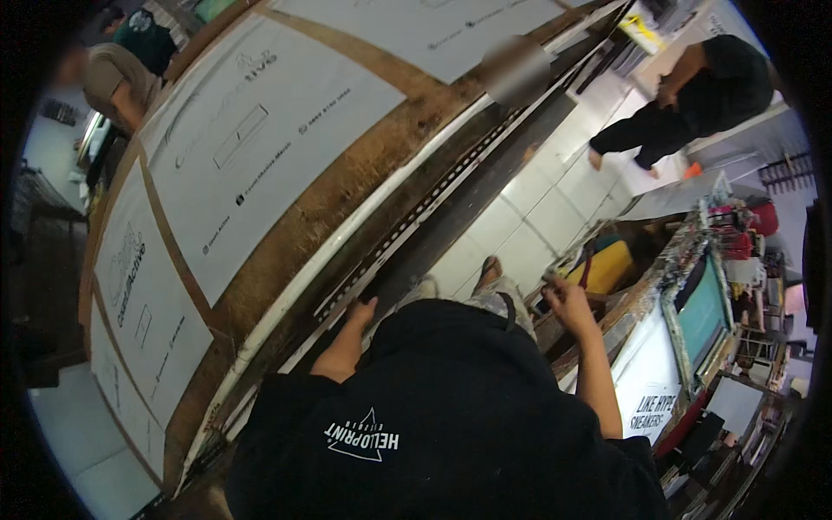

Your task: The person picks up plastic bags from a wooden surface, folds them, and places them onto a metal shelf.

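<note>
My left hand hangs low beside the long printing table, close to the perforated metal rail along its side. Its fingers are small and dark here, so I cannot tell whether they touch the rail. On the other side of my body, my right hand is raised with bent fingers. A small pale bit shows at its fingertips, too small to name. Beyond that hand lies a yellow item among cluttered wooden frames. White printed sheets lie flat in rows on the brown table top.
A white tiled floor runs between the table and the cluttered side. At the right stand a green-meshed screen frame and a white printed panel. One person in black is at the upper right; others are at the upper left.
</note>
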{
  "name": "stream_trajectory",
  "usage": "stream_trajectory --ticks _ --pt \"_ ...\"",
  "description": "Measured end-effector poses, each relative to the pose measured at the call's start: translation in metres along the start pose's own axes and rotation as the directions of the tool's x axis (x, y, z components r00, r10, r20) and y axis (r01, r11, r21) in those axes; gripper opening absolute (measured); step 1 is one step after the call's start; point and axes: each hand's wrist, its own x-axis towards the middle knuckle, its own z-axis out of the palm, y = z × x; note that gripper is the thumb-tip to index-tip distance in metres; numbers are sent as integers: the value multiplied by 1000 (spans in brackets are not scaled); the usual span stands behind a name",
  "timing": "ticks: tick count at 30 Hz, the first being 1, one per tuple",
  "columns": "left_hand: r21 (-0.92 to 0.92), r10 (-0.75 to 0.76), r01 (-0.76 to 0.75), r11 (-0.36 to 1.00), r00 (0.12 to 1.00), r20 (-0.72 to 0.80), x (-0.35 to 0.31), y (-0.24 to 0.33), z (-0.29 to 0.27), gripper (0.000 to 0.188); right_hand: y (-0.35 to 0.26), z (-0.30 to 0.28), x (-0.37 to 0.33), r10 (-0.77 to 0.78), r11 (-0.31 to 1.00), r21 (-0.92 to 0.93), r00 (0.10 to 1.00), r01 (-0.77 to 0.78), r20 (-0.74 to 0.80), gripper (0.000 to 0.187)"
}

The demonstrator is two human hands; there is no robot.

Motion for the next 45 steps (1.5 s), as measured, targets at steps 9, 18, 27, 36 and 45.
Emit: stream_trajectory --ticks 9,18,27,36,45 --pt "196 19 -30 980 998 57 -25 26 -23 102 20 47 3 83 987 120 980 -106 178 34" --pt "-170 -356 348 922 934 -22 32 -56 20 97 45 49 -43 316 926 134 919 -352 235 34" --pt "-284 -389 332 899 905 -173 51 -70 -21 84 40 25 -3 93 995 -34 995 -92 39 29" --pt "-544 -417 287 789 900 -130 102 -66 11 79 44 -20 -24 79 957 -281 997 -74 7 29" --pt "-632 -436 288 719 896 -88 118 -55 28 73 30 -37 -34 180 945 -269 983 -186 -47 30"
